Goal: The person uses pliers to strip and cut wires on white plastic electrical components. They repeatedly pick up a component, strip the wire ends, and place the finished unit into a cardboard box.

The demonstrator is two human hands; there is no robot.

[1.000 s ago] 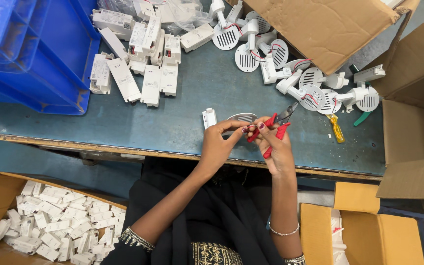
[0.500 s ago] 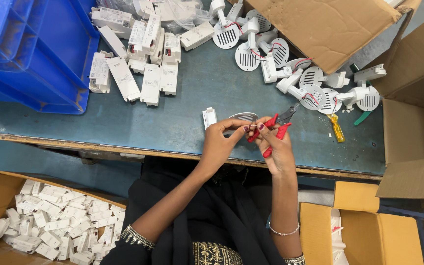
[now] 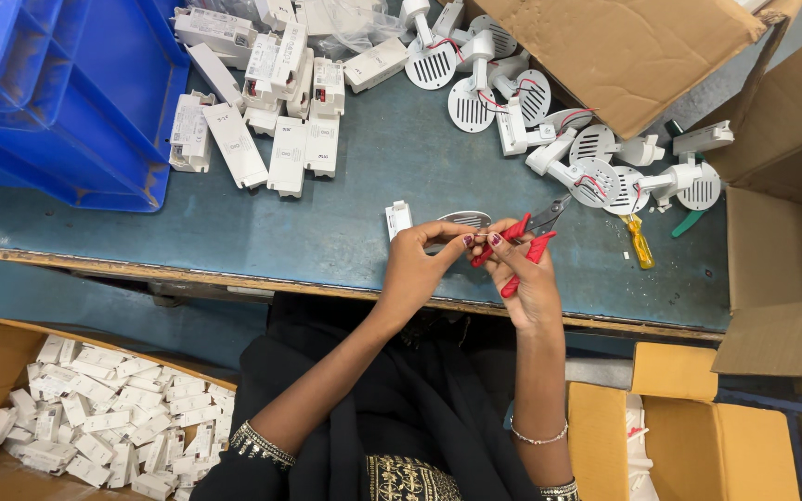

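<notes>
My right hand (image 3: pixel 529 278) grips red-handled pliers (image 3: pixel 523 243), their metal jaws pointing up and right. My left hand (image 3: pixel 424 264) pinches something small at its fingertips, right beside the pliers' handles; what it pinches is too small to tell. Both hands hover over the front edge of the blue-grey worktable (image 3: pixel 345 232). A white round slotted light fitting (image 3: pixel 464 220) lies partly hidden just behind my fingers, and a small white rectangular module (image 3: pixel 398 219) lies to its left.
Several white round fittings with red wires (image 3: pixel 568 148) lie at the back right, several white rectangular driver boxes (image 3: pixel 262 102) at the back left. Blue plastic crates (image 3: pixel 58 93) stand far left. Cardboard boxes (image 3: pixel 772 186) flank the right; a box of white parts (image 3: pixel 95 417) sits lower left. A yellow-handled screwdriver (image 3: pixel 640 243) lies nearby.
</notes>
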